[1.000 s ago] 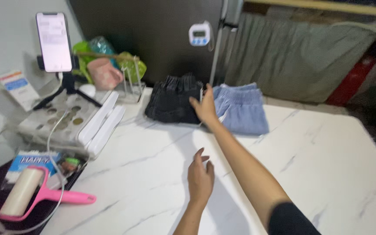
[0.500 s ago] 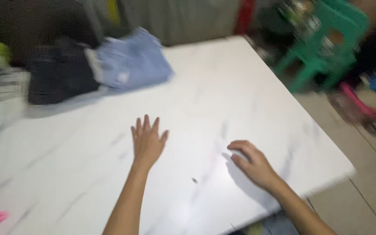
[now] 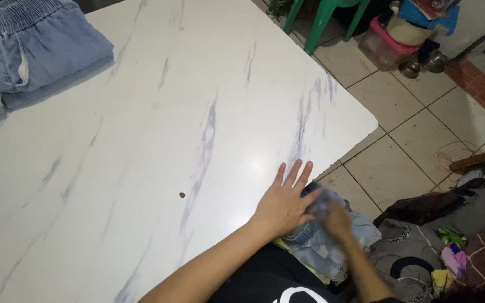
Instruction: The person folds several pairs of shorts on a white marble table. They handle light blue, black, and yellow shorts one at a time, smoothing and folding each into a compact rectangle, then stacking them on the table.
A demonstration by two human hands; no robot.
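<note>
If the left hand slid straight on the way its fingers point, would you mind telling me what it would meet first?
Nothing on the table: the left hand points up and right toward the nearby table edge, so it would likely pass off over the tiled floor.

the left hand (image 3: 283,203) is laid flat, fingers spread, on the near right edge of the white marble-patterned table (image 3: 158,129). just beside it, below the edge, the right hand (image 3: 337,219) is pressed into a light denim garment (image 3: 324,247), apparently gripping it, though blurred. folded blue denim (image 3: 35,47) is seen far left.
</note>
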